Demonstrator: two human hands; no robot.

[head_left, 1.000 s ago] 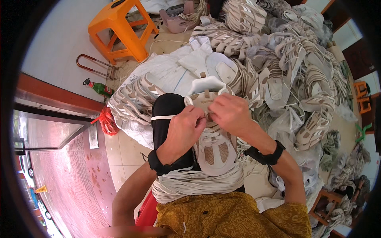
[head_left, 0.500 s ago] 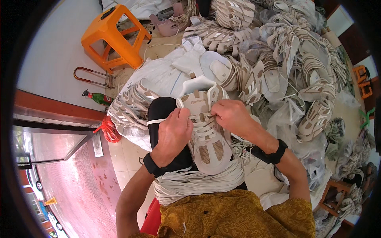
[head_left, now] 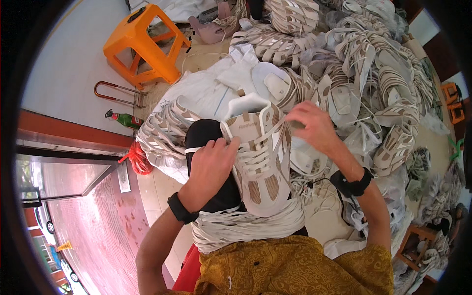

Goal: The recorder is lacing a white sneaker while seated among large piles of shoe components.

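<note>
Right hand (head_left: 314, 128) is sitting farther out to the right than half a second ago, clear of the eyelets it was working at; left hand (head_left: 211, 162) is staying at the near-left edge.

Beige-and-white low sneaker with tan mesh panels (head_left: 259, 169) is resting upright over the lap, long axis running away from the body, toe pointing back at the wearer, collar at the far end. Pale flat fabric lace (head_left: 269, 132) is slanting from the upper eyelets, up and right, to the right fingertips. Key relation: the shoe is lying left of the right grip and toward the body; the left hand is nearer, overlapping the shoe's edge, while the right is hanging just beside it, apart.

Right grip is pinching the lace, wrist raised, forearm coming in from lower right. Left fingers are curling in beside the upper eyelets, back of hand up; cannot tell whether they are grasping anything.

Thick bundle of white laces (head_left: 250, 228) is lying across the lap below the toe. Black rounded cloth-covered form (head_left: 202, 132) is standing left of the shoe; stacked beige shoe uppers (head_left: 169, 123) are lying beyond it.
</note>
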